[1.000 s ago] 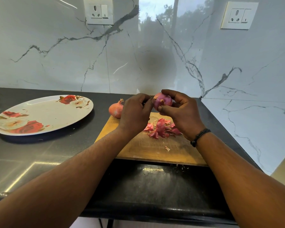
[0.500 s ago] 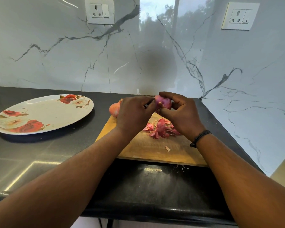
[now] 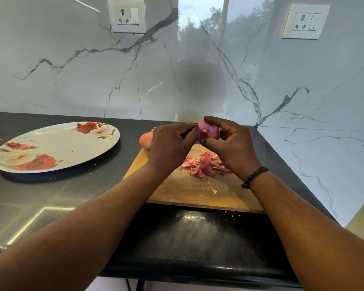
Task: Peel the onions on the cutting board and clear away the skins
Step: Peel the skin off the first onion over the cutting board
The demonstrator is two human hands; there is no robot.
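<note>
Both hands — left hand, right hand — grip a glossy purple onion above the cutting board. Pink skins lie heaped on the board; an unpeeled onion sits at its far-left corner.

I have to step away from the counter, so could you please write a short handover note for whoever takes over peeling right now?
Right hand grips the purple onion above the cutting board; left hand pinches at its left side, fingers curled.
Second onion, skin still on, sits at the board's far left corner, partly hidden by the left hand.
Loose skins lie piled on the board, one scrap nearer the front.
Flowered plate stands left on the counter.
Done: held onion mostly peeled.
Left: finish it, peel the second, clear the skins.
</note>
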